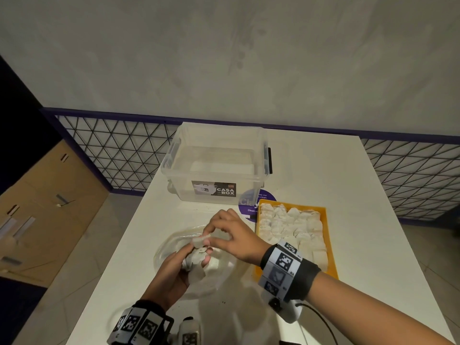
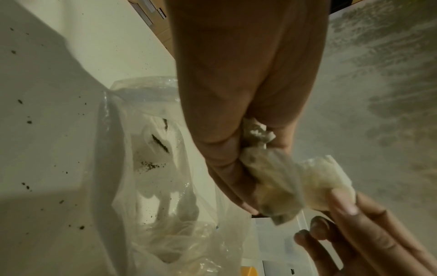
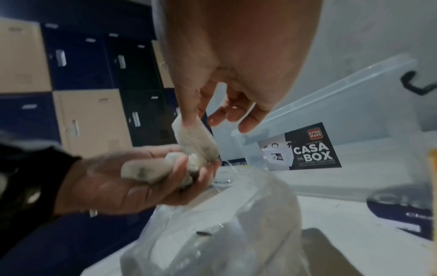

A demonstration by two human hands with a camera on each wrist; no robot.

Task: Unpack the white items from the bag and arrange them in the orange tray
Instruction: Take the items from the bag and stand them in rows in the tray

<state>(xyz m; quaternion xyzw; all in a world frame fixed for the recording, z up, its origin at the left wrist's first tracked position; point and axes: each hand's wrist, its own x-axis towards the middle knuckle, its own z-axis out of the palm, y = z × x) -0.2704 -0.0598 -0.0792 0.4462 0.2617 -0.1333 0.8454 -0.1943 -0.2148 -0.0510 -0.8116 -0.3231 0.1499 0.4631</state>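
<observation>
1. A shared workplace or staff room: banks of tan and dark blue lockers [image 3: 89, 119] stand left of the busy hands.
2. Beyond them, a purple "keep clean" sticker [image 1: 249, 202] marks the white table [image 1: 348, 195].
3. A wire-mesh partition [image 1: 119, 155] lines the plain wall.

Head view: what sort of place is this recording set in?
Probably a shared workspace or staff room, not a home kitchen. A white table stands against a wire-mesh partition, blue and tan lockers line one side, and a purple round sticker on the table seems to ask people to keep things clean.
</observation>
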